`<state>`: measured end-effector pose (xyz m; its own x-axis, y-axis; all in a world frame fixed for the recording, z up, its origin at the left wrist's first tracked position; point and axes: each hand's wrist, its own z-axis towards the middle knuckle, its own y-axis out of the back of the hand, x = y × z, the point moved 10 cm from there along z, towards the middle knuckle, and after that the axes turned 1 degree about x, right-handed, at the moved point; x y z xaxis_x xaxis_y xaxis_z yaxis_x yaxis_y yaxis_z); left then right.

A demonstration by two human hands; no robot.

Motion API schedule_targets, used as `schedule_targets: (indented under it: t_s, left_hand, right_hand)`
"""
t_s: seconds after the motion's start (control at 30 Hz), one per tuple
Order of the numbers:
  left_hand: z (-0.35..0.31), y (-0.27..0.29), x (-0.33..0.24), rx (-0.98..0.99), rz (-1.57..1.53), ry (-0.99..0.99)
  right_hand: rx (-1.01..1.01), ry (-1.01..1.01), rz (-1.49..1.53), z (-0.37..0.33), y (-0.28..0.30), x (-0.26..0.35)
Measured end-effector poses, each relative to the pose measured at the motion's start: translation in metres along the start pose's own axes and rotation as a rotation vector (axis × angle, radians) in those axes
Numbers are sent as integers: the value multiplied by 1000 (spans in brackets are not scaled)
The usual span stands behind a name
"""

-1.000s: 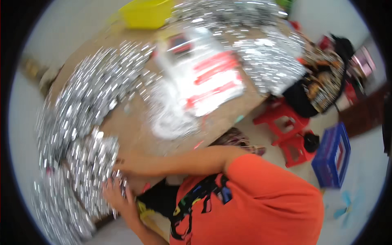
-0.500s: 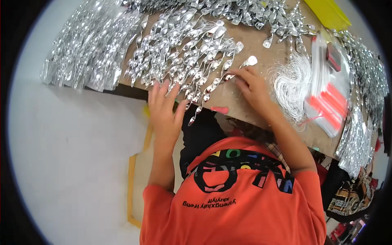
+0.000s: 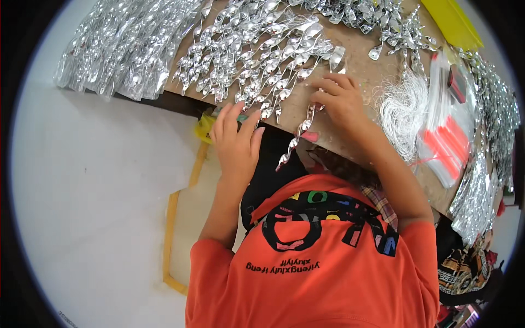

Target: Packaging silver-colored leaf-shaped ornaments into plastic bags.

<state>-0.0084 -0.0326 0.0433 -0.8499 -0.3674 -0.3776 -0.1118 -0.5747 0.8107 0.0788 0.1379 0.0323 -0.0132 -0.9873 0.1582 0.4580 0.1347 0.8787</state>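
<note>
My right hand (image 3: 342, 104) pinches a twisted silver foil strip (image 3: 292, 143) between thumb and fingers. The strip's lower end slants down past the near table edge, and a wider flat end (image 3: 337, 56) shows beyond the fingers. Over the table's near edge, my left hand (image 3: 236, 136) has its fingers apart and holds nothing I can see. Its fingertips are by the lower ends of a spread pile of similar twisted strips (image 3: 254, 54), possibly touching them. That pile lies on the brown tabletop (image 3: 361, 52).
A dense silver bundle (image 3: 128, 52) overhangs the table's left end. To the right lie a white string hank (image 3: 404, 106), clear bags with red bands (image 3: 445, 142) and a dark red block (image 3: 456, 85). A yellow sheet-like thing (image 3: 456, 24) stands beyond; more silver strips (image 3: 476, 191) hang right.
My right hand has drawn its strip toward me and apart from the pile, so it now reaches over the near edge. My left hand has shifted slightly right and nearer. The view has shifted too.
</note>
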Motion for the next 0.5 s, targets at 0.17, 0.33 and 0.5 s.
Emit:
schedule_targets:
  t_s: [0.17,0.33,0.5]
  left_hand:
    - [1,0,6,-61,-41,19]
    - [5,10,-2,-125,-6,36]
    - [4,3,-20,-74,-170,24]
  right_hand:
    - [-13,-40,34,-16,8,-11]
    - [-75,-61,43,-25,13,-13]
    - [-110,-77,81,-31,21,-16]
